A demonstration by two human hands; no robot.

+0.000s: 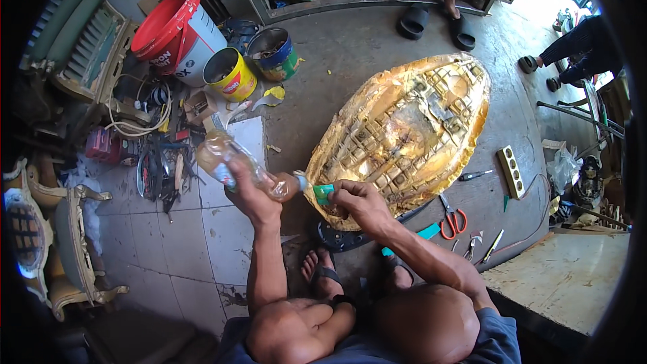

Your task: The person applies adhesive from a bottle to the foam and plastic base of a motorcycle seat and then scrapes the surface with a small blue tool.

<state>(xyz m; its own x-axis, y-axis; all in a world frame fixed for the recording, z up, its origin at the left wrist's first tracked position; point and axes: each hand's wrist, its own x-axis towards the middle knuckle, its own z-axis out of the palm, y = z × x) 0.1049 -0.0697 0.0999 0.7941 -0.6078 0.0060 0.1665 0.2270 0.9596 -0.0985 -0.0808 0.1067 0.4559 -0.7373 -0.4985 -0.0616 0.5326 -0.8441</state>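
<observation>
Left hand (252, 201): grasping clear plastic bottle (217, 150), left of frame centre | Right hand (364, 205): pinching small green piece (323, 193), kind unclear, frame centre | Oval gold-brown gridded panel (404, 138): right of centre | Red-handled scissors (453, 224): lower right

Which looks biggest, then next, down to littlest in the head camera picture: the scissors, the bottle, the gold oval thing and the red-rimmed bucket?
1. Gold oval thing
2. Red-rimmed bucket
3. Bottle, partly covered by the left hand
4. Scissors
</observation>
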